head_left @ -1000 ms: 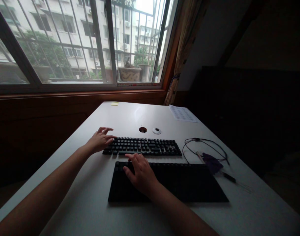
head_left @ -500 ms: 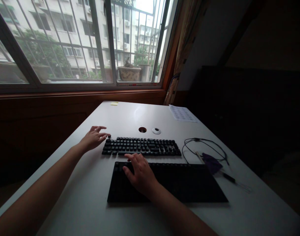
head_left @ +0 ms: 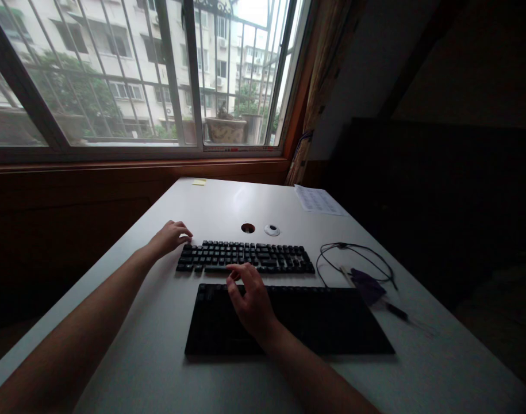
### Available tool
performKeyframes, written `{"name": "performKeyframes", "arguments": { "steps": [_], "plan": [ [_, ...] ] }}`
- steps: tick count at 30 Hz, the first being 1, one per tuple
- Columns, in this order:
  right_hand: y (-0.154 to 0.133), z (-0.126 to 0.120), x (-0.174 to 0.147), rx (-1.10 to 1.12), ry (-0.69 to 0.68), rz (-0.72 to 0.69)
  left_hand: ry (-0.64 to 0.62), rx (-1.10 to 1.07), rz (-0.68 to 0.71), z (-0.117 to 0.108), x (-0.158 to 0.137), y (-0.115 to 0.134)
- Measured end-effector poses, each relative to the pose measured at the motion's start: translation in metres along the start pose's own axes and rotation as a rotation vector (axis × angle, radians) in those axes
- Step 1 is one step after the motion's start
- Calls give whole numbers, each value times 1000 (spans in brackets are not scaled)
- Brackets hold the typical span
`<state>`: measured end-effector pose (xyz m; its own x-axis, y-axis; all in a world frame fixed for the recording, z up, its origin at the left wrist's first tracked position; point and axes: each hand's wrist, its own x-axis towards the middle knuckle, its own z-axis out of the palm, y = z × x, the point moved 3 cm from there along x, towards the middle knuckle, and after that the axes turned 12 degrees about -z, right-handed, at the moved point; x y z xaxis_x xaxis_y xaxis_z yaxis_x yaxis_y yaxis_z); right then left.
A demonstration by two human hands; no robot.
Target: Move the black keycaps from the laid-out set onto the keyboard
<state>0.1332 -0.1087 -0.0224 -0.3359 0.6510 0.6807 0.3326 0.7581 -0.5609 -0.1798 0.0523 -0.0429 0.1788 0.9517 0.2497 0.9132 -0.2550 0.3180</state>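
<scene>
My left hand (head_left: 173, 236) is at the upper left corner of a block of loose black keycaps (head_left: 263, 253) laid out in rows on the table. Its fingers are bent down and drawn together over the spot of a single corner keycap, which they now hide. My right hand (head_left: 252, 302) hovers over the left part of a black keyboard (head_left: 327, 322), close to the long space bar keycap (head_left: 215, 268). Thumb and index finger curl toward each other; anything between them is too small to make out. A row of keys shows along the keyboard's far edge.
On the white table (head_left: 133, 339), a coiled black cable (head_left: 375, 253), a purple cloth (head_left: 368, 286) and a thin dark-handled wire tool (head_left: 397, 311) lie at right. Behind the keycaps are a round cable hole (head_left: 248, 228), its white cover (head_left: 272, 230) and a printed sheet (head_left: 318, 200).
My left fingers, spread before, have closed down over the corner keycap. My right hand has shifted slightly right, its thumb and index finger drawing together. The view has moved a little.
</scene>
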Motion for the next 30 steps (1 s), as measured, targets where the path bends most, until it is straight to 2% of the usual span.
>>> {"name": "performKeyframes", "arguments": {
  "steps": [8,13,18,20,26,30],
  "plan": [
    [0,-2,1,42,31,22,23,-137,-88,-2,-3,-3],
    [4,-2,0,73,66,51,83,-278,-139,-13,-17,10],
    [10,-2,-1,96,108,101,91,-448,-110,-23,-38,40],
    [10,-3,0,104,125,113,63,-625,-97,-24,-49,56],
    [7,-6,2,102,146,135,33,-933,-132,-19,-84,103],
    [6,-8,3,102,144,132,-11,-1006,-111,-13,-96,118]
  ]
}}
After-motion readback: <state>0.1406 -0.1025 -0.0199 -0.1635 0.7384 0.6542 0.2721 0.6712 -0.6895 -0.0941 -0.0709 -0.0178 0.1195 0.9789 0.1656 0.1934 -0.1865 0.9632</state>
